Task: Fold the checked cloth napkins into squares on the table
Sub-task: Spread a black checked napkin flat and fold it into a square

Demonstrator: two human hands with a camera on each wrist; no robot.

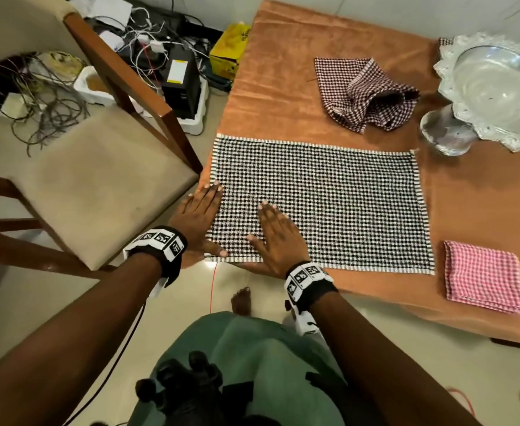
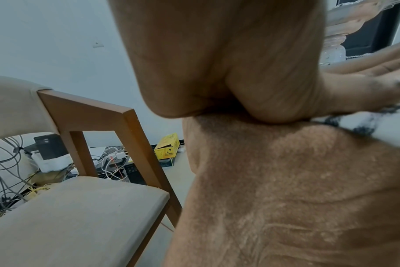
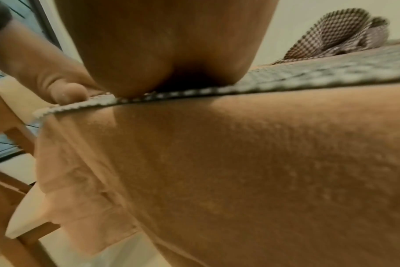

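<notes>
A black-and-white checked cloth napkin with striped edges (image 1: 329, 204) lay spread flat across the near half of the table under its orange-brown velvety cover (image 1: 283, 96). The left hand (image 1: 198, 218) lay flat, fingers straight and together, along the napkin's 9 o'clock edge, thumb tip touching the near corner; it gripped nothing. The right hand (image 1: 278, 238) lay palm down on the cloth just beside it, toward 3 o'clock, fingers straight, also gripping nothing. The right wrist view showed the palm's heel (image 3: 130, 72) bearing on the napkin's near hem (image 3: 194, 91) at the table edge.

At 12 o'clock from the spread napkin, a maroon-and-white checked cloth napkin (image 1: 366, 93) sat crumpled and unfolded. At 4 o'clock, apart from it, a pink-and-white checked napkin folded into a square (image 1: 484, 276) lay near the table's front edge. An ornate silver pedestal bowl (image 1: 495, 87) stood at 2 o'clock. A wooden chair with a beige cushioned seat (image 1: 92, 186) stood at 9 o'clock, off the table, with tangled cables (image 1: 148, 41) on the floor behind it.
</notes>
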